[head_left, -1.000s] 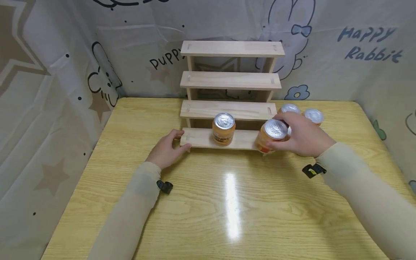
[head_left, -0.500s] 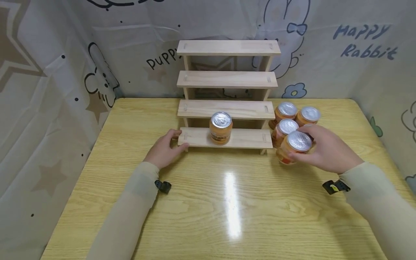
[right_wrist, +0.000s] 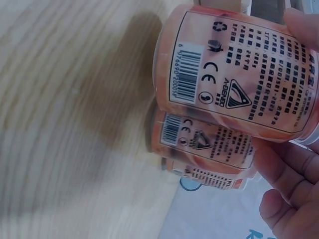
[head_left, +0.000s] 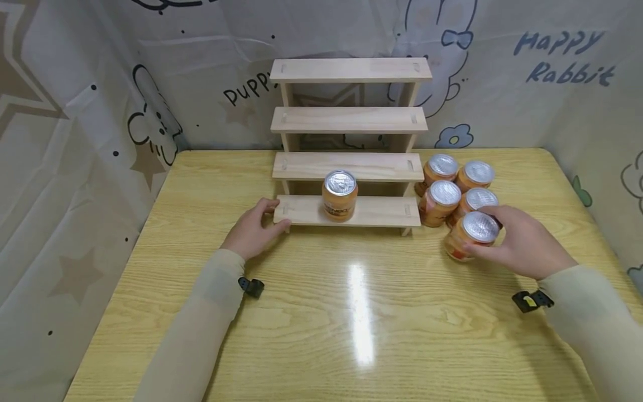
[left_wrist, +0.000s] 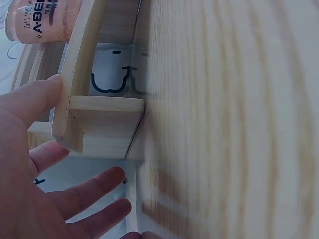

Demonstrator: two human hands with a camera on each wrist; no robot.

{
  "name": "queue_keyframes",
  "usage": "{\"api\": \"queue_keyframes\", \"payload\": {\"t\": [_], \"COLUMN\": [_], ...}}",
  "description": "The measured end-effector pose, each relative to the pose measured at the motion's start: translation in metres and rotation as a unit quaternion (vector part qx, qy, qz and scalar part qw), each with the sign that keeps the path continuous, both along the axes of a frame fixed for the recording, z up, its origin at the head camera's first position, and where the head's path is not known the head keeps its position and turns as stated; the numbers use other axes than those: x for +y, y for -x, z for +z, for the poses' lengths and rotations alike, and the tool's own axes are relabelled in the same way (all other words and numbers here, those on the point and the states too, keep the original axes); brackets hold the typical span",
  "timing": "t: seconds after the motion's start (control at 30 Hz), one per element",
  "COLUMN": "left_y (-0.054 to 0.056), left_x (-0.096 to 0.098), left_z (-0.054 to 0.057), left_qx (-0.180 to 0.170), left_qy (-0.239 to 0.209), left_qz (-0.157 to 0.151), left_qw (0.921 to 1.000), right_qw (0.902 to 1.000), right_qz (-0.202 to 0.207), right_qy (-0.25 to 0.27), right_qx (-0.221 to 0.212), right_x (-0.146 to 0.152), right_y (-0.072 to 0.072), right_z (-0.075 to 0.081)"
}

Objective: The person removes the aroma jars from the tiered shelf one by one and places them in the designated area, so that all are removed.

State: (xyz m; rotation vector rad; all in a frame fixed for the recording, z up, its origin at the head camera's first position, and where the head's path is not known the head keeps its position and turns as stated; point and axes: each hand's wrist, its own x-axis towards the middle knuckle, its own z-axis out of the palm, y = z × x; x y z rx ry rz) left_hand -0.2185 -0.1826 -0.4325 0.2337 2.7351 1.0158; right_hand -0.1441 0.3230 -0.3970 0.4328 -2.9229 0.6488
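Observation:
My right hand [head_left: 527, 243] grips a short orange can [head_left: 459, 241] with a silver top, thumb on the near side and fingers behind. In the right wrist view its printed label and barcode face the camera, and its base is close over the table. My left hand [head_left: 253, 230] pinches the left end of the lowest step of a four-tier wooden display shelf [head_left: 303, 210]; the left wrist view shows the thumb [left_wrist: 42, 94] against the board and the other fingers spread. Another orange can [head_left: 340, 196] stands upright on that step, near the middle.
Several matching cans [head_left: 439, 204] stand grouped on the table [head_left: 301, 312] right of the shelf, just behind the held one. A printed cloth [head_left: 211, 67] hangs behind and along both sides. The upper three tiers [head_left: 351, 70] rise toward the back.
My right hand has carried its can rightward and toward me, from the lowest step's right end to the front of the grouped cans. My left hand keeps its place on the shelf.

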Motion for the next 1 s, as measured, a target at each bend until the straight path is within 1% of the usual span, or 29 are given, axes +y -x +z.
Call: {"api": "queue_keyframes", "payload": {"t": [0.2,0.57,0.77,0.9,1.0], "left_y": [-0.0007,-0.0005,0.0003,0.0003,0.0007], "left_x": [-0.0005,-0.0004,-0.0014,-0.0014,-0.0012], "left_z": [-0.0004,0.0004,0.0004,-0.0002,-0.0008], "left_qx": [-0.007,-0.004,0.005,0.004,0.003], "left_qy": [0.001,0.001,0.001,0.002,0.001], "left_qz": [0.002,0.003,0.001,0.006,0.006], "left_qw": [1.0,1.0,1.0,1.0,1.0], "right_qw": [1.0,0.9999,0.9999,0.9998,0.9997], "right_qz": [0.002,0.001,-0.004,0.0,-0.005], "right_qy": [-0.001,0.007,0.007,0.006,0.003], "right_qx": [0.005,0.01,-0.008,-0.016,-0.025], "right_x": [0.0025,0.0033,0.003,0.004,0.0052], "right_y": [-0.0012,-0.0013,-0.0006,0.0007,0.0002], "right_z": [-0.0045,-0.0103,-0.0092,-0.0084,-0.005]}}
